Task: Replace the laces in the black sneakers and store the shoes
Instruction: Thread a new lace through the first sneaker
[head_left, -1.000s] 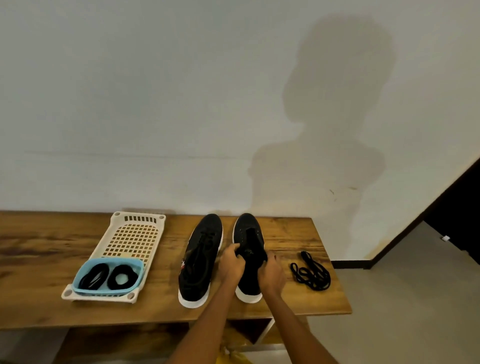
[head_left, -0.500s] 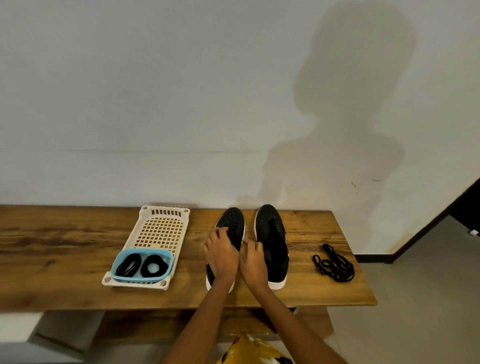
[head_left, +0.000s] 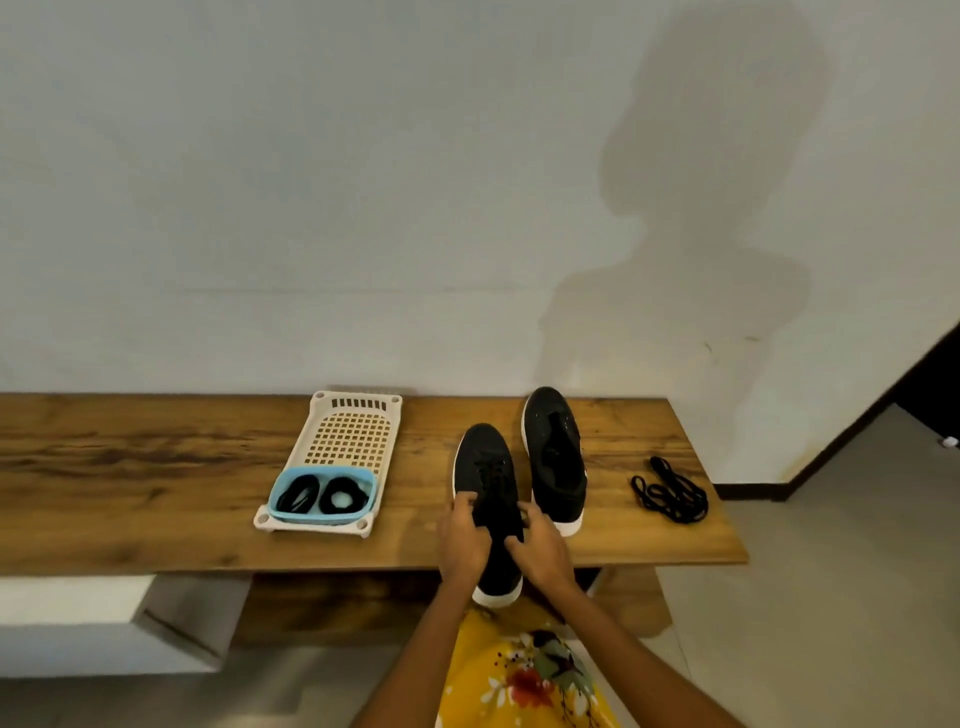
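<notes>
Two black sneakers with white soles lie on the wooden bench (head_left: 156, 519). The left sneaker (head_left: 488, 473) is laced, and its heel hangs over the bench's front edge. My left hand (head_left: 462, 540) grips its left side near the ankle. My right hand (head_left: 540, 545) grips its right side. The right sneaker (head_left: 556, 457) lies beside it farther back, without laces. A loose black lace (head_left: 670, 491) lies in a heap at the right end of the bench.
A cream perforated tray (head_left: 353, 436) sits left of the shoes. A blue bowl (head_left: 322, 496) on its near end holds two coiled black laces. The white wall rises right behind the bench. Grey floor lies to the right, with a dark doorway (head_left: 930, 395).
Both hands left the right sneaker, took the left sneaker, and pulled it toward me until its heel hangs past the bench edge. The camera view shifted.
</notes>
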